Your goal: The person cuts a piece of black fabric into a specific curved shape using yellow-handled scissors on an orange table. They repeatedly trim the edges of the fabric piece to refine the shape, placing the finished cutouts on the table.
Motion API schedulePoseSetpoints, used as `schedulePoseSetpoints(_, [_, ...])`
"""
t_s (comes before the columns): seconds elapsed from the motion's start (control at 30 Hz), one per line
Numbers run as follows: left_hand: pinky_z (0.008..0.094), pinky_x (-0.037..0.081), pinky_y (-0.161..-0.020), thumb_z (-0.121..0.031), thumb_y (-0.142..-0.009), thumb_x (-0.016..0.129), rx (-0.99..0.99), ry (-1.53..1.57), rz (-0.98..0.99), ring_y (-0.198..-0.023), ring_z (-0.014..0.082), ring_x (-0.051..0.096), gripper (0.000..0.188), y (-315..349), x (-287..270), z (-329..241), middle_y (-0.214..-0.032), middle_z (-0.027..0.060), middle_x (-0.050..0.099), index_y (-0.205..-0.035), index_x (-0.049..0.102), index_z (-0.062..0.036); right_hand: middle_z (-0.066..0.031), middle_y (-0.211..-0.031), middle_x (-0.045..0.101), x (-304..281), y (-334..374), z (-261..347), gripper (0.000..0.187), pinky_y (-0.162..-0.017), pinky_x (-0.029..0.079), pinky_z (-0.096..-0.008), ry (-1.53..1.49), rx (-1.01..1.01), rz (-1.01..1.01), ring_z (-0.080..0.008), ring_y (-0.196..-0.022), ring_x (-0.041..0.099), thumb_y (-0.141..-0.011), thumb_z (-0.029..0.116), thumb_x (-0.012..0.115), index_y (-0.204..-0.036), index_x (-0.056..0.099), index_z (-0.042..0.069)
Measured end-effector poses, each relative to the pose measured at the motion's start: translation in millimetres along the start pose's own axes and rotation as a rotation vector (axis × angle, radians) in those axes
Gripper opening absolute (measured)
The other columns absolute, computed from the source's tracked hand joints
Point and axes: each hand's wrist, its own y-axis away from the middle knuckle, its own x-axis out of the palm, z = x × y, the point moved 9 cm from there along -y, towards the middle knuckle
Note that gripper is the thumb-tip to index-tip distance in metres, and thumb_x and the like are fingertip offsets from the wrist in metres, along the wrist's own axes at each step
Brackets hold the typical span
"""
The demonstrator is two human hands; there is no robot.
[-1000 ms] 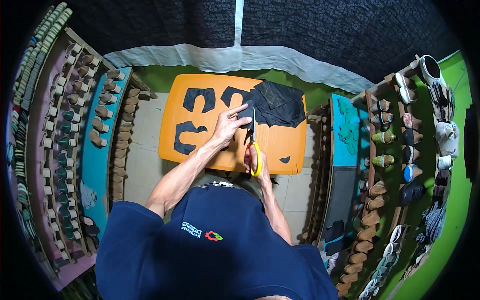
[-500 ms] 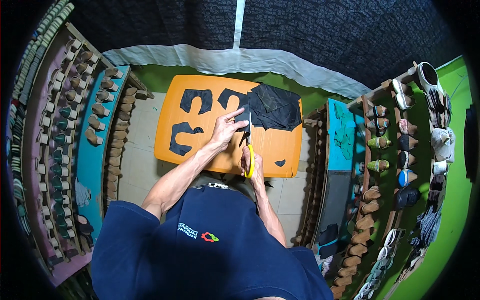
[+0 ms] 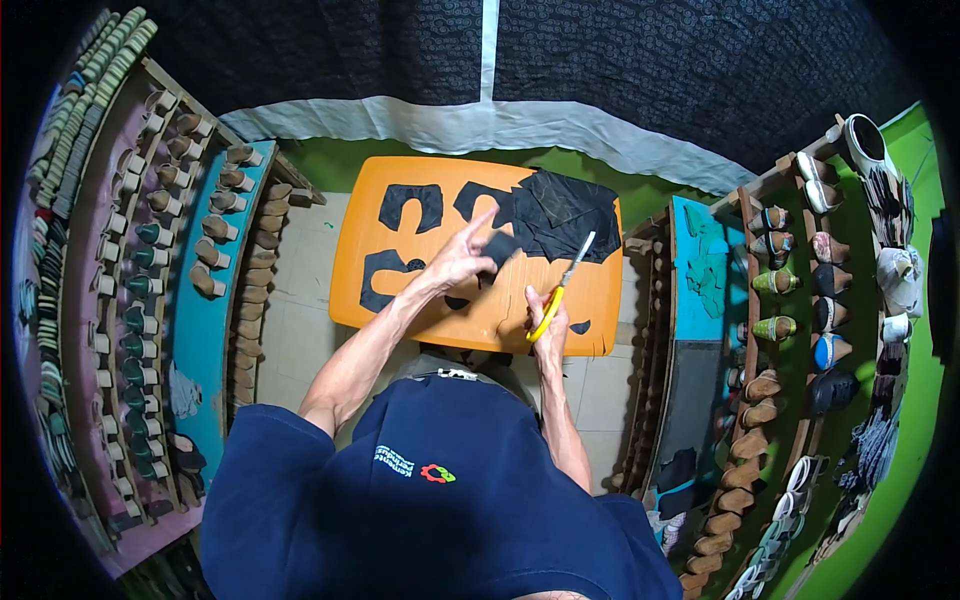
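Above the orange table [image 3: 450, 335], my left hand [image 3: 455, 258] has its index finger stretched out and pinches a small, motion-blurred black piece of material [image 3: 501, 250]. My right hand [image 3: 544, 322] grips yellow-handled scissors [image 3: 551, 308], whose blades point up and to the right, apart from the black piece. Left of my left hand lie a U-shaped black cutout [image 3: 411, 208] and another black cutout [image 3: 380, 282], the latter partly behind my wrist. A third cutout [image 3: 477, 198] lies just beyond my fingers, beside a pile of black sheets [image 3: 568, 215].
Small black scraps lie on the table, one [image 3: 580, 327] right of my right hand. Racks of shoe lasts [image 3: 208, 255] stand to the left. Shelves with shoes and lasts [image 3: 760, 385] line the right side. A dark patterned curtain [image 3: 640, 80] hangs behind the table.
The scissors have come away from the black piece, swinging rightward with my right hand. My left hand has drawn the piece slightly nearer and turned it. The whole view has shifted a little.
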Motion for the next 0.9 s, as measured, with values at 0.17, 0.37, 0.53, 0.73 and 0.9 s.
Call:
schedulePoseSetpoints(0.17, [0.0198, 0.04, -0.056, 0.002, -0.075, 0.068, -0.345, -0.263, 0.325, -0.06, 0.0064, 0.051, 0.104, 24.7, 34.0, 33.6, -0.075, 0.0012, 0.066, -0.162, 0.012, -0.0103, -0.014, -0.114, 0.068, 11.6, -7.4, 22.7, 0.052, -0.082, 0.053, -0.0318, 0.147, -0.219, 0.23, -0.0163, -0.086, 0.063, -0.077, 0.025, 0.089, -0.103, 0.05, 0.004])
schedulePoseSetpoints(0.37, [0.0229, 0.046, -0.074, -0.01, -0.078, 0.078, -0.431, -0.221, 0.289, -0.077, 0.0087, 0.06, 0.072, 44.4, 29.8, 64.2, -0.088, 0.0037, 0.072, -0.143, 0.05, 0.0006, -0.0005, -0.085, 0.059, 19.0, -9.5, 3.9, 0.036, -0.065, 0.05, -0.0234, 0.096, 0.043, 0.349, -0.0083, -0.073, 0.057, -0.079, 0.01, 0.086, -0.099, 0.056, 0.004])
schedulePoseSetpoints(0.53, [0.0256, 0.05, -0.094, -0.018, -0.087, 0.077, -0.494, -0.098, 0.184, -0.093, 0.0145, 0.07, 0.045, 55.9, 2.6, 100.9, -0.103, 0.0084, 0.075, -0.126, 0.064, 0.0, 0.0017, -0.081, 0.059, -4.6, -30.3, -5.4, 0.033, -0.064, 0.046, -0.021, 0.162, -0.004, 0.17, -0.006, -0.07, 0.054, -0.08, 0.012, 0.085, -0.096, 0.057, 0.004])
schedulePoseSetpoints(0.73, [0.0178, 0.047, -0.063, -0.024, -0.089, 0.077, -0.472, 0.003, -0.147, -0.073, 0.0034, 0.065, 0.028, 42.0, -54.7, 122.2, -0.089, -0.0023, 0.072, -0.109, 0.071, -0.0055, -0.0007, -0.083, 0.062, -5.1, -56.4, -35.1, 0.033, -0.069, 0.049, -0.0239, 0.117, 0.003, 0.192, -0.0091, -0.073, 0.057, -0.08, 0.012, 0.085, -0.094, 0.056, 0.005])
schedulePoseSetpoints(0.9, [0.0248, 0.05, -0.081, -0.019, -0.087, 0.077, -0.313, -0.036, -0.353, -0.089, 0.0102, 0.064, 0.029, -13.8, -104.5, 112.4, -0.097, 0.0034, 0.072, -0.108, 0.07, -0.0006, -0.0019, -0.082, 0.065, 22.9, -97.3, -25.9, 0.037, -0.067, 0.048, -0.026, 0.237, 0.023, 0.18, -0.0096, -0.073, 0.057, -0.077, 0.014, 0.086, -0.102, 0.061, 0.003])
